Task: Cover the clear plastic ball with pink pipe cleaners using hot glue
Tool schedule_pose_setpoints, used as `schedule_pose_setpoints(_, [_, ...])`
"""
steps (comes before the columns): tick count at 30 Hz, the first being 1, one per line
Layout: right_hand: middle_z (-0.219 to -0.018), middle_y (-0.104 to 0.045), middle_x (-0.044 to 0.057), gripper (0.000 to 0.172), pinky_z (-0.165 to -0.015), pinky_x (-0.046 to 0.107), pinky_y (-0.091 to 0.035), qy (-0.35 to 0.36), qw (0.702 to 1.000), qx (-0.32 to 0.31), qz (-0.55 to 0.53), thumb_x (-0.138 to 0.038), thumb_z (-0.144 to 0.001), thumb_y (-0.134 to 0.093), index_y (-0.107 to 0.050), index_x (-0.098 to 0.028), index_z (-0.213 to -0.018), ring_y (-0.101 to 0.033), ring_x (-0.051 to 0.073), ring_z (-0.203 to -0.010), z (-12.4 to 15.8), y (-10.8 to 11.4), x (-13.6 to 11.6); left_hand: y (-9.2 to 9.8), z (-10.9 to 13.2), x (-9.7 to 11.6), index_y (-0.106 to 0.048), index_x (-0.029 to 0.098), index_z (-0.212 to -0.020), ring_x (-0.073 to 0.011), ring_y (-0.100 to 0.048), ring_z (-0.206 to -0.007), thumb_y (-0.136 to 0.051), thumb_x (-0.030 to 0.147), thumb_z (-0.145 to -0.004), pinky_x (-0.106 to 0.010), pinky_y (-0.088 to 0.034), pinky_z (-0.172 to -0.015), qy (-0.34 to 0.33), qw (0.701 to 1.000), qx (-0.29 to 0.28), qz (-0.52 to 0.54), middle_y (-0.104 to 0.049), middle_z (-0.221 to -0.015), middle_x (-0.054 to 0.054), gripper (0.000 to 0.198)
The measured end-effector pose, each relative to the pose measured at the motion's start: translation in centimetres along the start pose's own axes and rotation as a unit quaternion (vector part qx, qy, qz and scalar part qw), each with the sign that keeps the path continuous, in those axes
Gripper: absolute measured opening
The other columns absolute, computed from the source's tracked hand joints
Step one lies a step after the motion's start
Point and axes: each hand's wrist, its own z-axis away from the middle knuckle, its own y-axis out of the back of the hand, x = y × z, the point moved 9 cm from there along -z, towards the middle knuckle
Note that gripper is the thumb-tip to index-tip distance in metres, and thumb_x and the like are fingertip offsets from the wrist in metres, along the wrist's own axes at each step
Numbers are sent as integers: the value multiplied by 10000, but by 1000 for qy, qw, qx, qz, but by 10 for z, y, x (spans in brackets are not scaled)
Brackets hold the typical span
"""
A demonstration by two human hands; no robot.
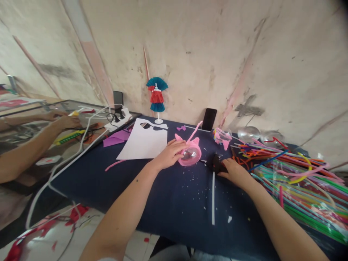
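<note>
My left hand (173, 154) grips the left side of a clear plastic dome (191, 155). Fuzzy pink pipe cleaner rings the dome, with two pointed pink ears at its top. A loose pink pipe cleaner (196, 131) slants up behind it. My right hand (233, 170) is closed around a black glue gun (214, 163), partly hidden by the fingers. Below the gun, a long white stick (213, 199) lies on the dark blue tabletop (179, 203). Small white scraps are scattered around it.
White paper (144, 143) and purple sheets (116, 138) lie left; a red-and-teal paper dress stand (157, 101) and phone (209, 119) stand behind. Pipe cleaners (301, 181) pile up right, near clear domes (248, 133). Another person's arms (35, 145) work at left, beside a power strip (119, 119).
</note>
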Motion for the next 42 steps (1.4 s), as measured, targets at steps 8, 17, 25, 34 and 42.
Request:
schedule_pose_setpoints(8, [-944, -670, 92, 209, -817, 382, -495, 114, 960, 240, -90, -315, -856, -520, -615, -191, -995, -623, 231, -910, -1, 90, -30, -1, -2, 3, -494, 304, -1262, -180, -419, -1287, -501, 154, -872, -465, -242, -1113, -18, 1000, 3, -3, -535, -1333, -16, 418])
schedule_pose_setpoints(17, [-1041, -663, 134, 239, -946, 431, -367, 243, 932, 269, 1, -135, -875, -409, -629, -124, -967, -569, 244, -1031, -71, 111, -142, -2, -1, 2, -509, 242, -1233, -209, -407, -1294, -490, 218, -885, -468, -229, -1116, -22, 999, 3, -27, -544, -1318, -54, 349])
schedule_pose_setpoints(25, [-727, -619, 75, 261, -666, 307, -378, 174, 960, 221, 1, -224, -908, -392, -592, -175, -749, -551, 197, -706, -71, 90, -121, 2, -3, 3, -423, 236, -1263, -227, -453, -1242, -529, 171, -839, -465, -239, -1115, -8, 999, 20, 25, -543, -1286, -73, 441])
schedule_pose_setpoints(34, [-732, -571, 60, 223, -650, 278, -415, 124, 960, 236, -89, -217, -890, -383, -528, -200, -721, -541, 180, -705, -60, 77, -109, 4, -3, 9, -486, 229, -1166, -208, -435, -1269, -493, 49, -809, -463, -251, -1108, -8, 999, 12, 42, -539, -1298, -68, 399])
schedule_pose_setpoints(42, [-747, -561, 66, 179, -692, 305, -444, 110, 955, 235, -143, -196, -859, -424, -522, -204, -710, -538, 198, -753, -61, 74, -106, 3, -3, 6, -486, 225, -1190, -217, -447, -1252, -545, 74, -802, -470, -263, -1100, 0, 999, 7, 43, -552, -1276, -79, 421])
